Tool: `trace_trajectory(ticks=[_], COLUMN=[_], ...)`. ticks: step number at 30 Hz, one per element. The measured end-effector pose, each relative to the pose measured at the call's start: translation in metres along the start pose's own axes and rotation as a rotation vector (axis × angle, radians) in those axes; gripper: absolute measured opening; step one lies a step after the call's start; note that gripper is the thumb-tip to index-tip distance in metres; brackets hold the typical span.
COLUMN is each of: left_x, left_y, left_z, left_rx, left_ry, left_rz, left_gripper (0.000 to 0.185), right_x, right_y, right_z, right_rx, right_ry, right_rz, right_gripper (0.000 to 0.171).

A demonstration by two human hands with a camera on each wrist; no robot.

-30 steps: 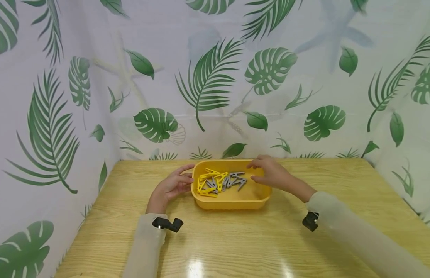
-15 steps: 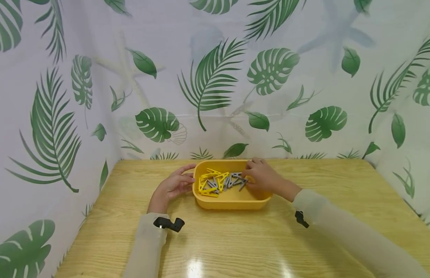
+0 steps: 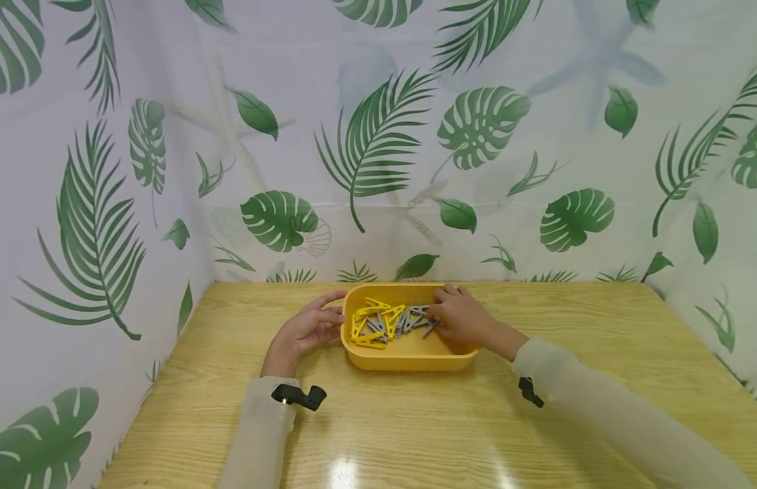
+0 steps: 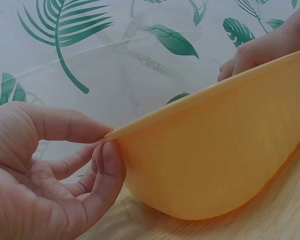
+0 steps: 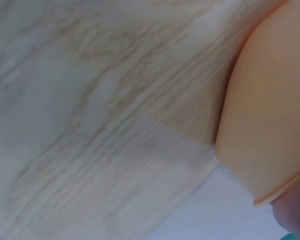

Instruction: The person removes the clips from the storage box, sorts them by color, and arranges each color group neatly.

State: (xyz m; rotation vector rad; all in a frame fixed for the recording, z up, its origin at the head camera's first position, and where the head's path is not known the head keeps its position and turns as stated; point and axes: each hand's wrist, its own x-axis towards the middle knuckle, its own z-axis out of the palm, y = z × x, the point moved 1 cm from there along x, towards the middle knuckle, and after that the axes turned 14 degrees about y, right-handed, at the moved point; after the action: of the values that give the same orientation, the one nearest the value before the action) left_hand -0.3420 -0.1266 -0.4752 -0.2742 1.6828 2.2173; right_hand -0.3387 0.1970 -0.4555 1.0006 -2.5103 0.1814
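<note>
A yellow plastic basin stands on the table with several yellow clothespins and grey clothespins lying loose inside, mostly towards its left half. My left hand is at the basin's left end; in the left wrist view its fingers pinch the rim. Reaching in over the right end, my right hand has its fingers bent down beside the rightmost grey clothespins. Its fingertips are hidden, so a grip on one does not show. The right wrist view shows mostly table and the basin's outer wall.
The wooden table reaches back to a white cloth printed with green leaves, which also hangs at both sides. A black wrist camera sits on the left sleeve, another camera on the right.
My right hand has moved left and down from above the basin's right end to the grey clothespins, its fingers drawing together. The left hand has stayed at the rim.
</note>
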Motion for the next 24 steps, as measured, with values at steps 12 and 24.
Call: trace_trajectory(ticks=[12, 24], left_x=[0.001, 0.000], left_y=[0.001, -0.001], left_z=[0.001, -0.001], left_rx=[0.007, 0.005], left_ry=[-0.031, -0.025], left_rz=[0.013, 0.007], left_gripper=[0.065, 0.065], right_x=[-0.001, 0.004], right_y=[0.003, -0.001], right_z=[-0.001, -0.025], right_rx=[0.005, 0.006], right_ry=[0.006, 0.035], right_rz=[-0.012, -0.089], right_gripper=[0.009, 0.012])
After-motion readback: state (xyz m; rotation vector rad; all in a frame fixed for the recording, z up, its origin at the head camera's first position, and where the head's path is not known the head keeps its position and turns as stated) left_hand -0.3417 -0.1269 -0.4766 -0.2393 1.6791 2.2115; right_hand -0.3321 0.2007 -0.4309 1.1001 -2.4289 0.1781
